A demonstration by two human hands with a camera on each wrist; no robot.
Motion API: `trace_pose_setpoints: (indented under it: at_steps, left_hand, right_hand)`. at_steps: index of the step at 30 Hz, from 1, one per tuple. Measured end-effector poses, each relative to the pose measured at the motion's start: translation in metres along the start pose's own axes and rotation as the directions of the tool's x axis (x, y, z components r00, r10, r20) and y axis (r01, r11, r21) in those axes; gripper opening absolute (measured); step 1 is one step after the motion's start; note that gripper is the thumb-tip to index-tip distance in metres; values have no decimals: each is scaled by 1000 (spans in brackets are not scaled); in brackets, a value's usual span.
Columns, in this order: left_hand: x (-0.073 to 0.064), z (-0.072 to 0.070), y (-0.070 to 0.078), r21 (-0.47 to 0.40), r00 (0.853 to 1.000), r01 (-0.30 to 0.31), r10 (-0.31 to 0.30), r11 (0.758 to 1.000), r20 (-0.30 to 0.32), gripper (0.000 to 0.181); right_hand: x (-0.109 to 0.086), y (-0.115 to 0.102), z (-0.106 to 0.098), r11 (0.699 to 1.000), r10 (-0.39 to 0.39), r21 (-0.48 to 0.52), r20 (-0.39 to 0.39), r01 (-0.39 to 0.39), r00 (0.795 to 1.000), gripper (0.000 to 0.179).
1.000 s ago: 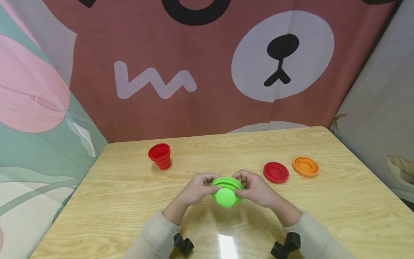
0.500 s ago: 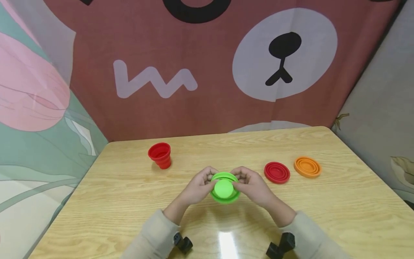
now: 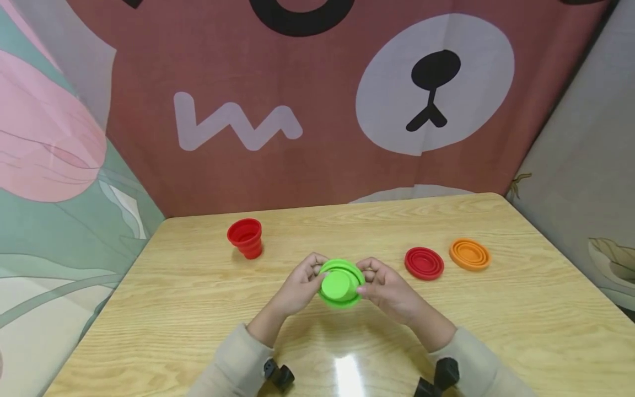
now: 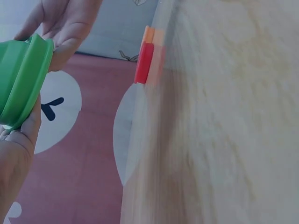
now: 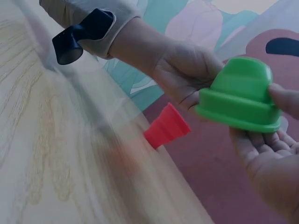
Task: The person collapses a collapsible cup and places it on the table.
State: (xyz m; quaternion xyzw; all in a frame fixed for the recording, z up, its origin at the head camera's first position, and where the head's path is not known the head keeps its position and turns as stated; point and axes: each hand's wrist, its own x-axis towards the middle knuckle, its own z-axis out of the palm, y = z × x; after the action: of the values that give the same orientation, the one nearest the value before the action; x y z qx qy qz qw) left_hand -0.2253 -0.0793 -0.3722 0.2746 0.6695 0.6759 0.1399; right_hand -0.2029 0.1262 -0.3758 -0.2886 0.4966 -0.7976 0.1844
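A green collapsible cup (image 3: 337,284) is held up over the table between both hands, its round base facing the head camera. My left hand (image 3: 300,286) grips its left side, thumb on the base side and fingers behind the rim. On the opposite side my right hand (image 3: 389,289) pinches the rim, with the thumb in front and the curled fingers behind. In the right wrist view the green cup (image 5: 243,95) shows a base section pushed out from its wide rim, so it is partly extended. The left wrist view shows its ringed side (image 4: 23,79).
An extended red cup (image 3: 245,238) stands at the back left of the wooden table (image 3: 163,309). To the right lie a flattened red cup (image 3: 424,263) and a flattened orange cup (image 3: 470,254), side by side. A printed cloth (image 3: 327,176) hangs behind the table's far edge.
Both hands have lifted the green cup slightly and shifted it left. Its base has turned toward the head camera and now stands out further from the rim. The other cups stay put.
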Motion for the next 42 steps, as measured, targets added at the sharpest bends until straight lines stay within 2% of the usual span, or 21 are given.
trace_pose_setpoints:
  at_steps: [4, 7, 9, 13, 16, 18, 21, 23, 25, 28, 33, 35, 37, 40, 42]
  left_hand:
    - [-1, 0, -2, 23, 1000, -11, 11, 1000, -1, 18]
    - [0, 1, -3, 20, 1000, -22, 22, 1000, 2, 18]
    - [0, 1, -3, 15, 1000, -25, 25, 1000, 0, 19]
    - [1, 2, -4, 15, 1000, -15, 16, 1000, -18, 19]
    - [1, 3, -4, 16, 1000, 7, -7, 1000, -24, 20]
    - [1, 1, -4, 0, 999, 34, -34, 999, -1, 20]
    - [0, -3, -4, -91, 997, 45, -38, 995, 73, 18]
    - [0, -5, -5, -189, 991, 42, -16, 981, 133, 16]
    - [-2, -7, -6, -290, 985, 35, 17, 956, 174, 16]
    - [-3, -7, -8, -383, 979, 54, 27, 922, 203, 12]
    - [-2, -4, -9, -425, 979, 56, 34, 904, 201, 9]
    - [-2, -3, -9, -443, 981, 34, 55, 896, 185, 9]
    - [-1, -1, -9, -470, 985, 10, 73, 883, 158, 11]
    - [0, 1, -7, -512, 990, -21, 88, 859, 107, 13]
    - [1, 2, -6, -534, 993, -35, 91, 845, 80, 15]
  right_hand:
    - [2, -2, 5, 994, 19, -108, -84, -28, 996, 26]
    - [3, -3, 9, 975, 19, -214, -179, -57, 984, 27]
    - [4, -3, 11, 951, 6, -299, -248, -82, 969, 28]
    - [6, -1, 15, 880, -28, -449, -370, -153, 928, 28]
    - [6, 0, 17, 845, -49, -503, -409, -180, 911, 27]
    - [6, -1, 17, 833, -55, -524, -397, -178, 916, 25]
    - [5, -3, 16, 815, -44, -555, -343, -165, 938, 24]
    - [4, -4, 14, 805, -31, -573, -304, -156, 952, 24]
    - [4, -4, 12, 799, -19, -582, -272, -149, 962, 24]
    - [4, -4, 10, 805, -5, -577, -238, -137, 971, 25]
    - [2, -3, 10, 839, 33, -519, -255, -165, 966, 27]
    - [1, -2, 9, 866, 48, -469, -264, -172, 963, 25]
    - [0, -2, 9, 907, 55, -393, -246, -151, 968, 22]
    - [-1, 0, 7, 968, 38, -239, -161, -76, 986, 16]
    - [-1, 1, 5, 991, 15, -132, -92, -27, 996, 16]
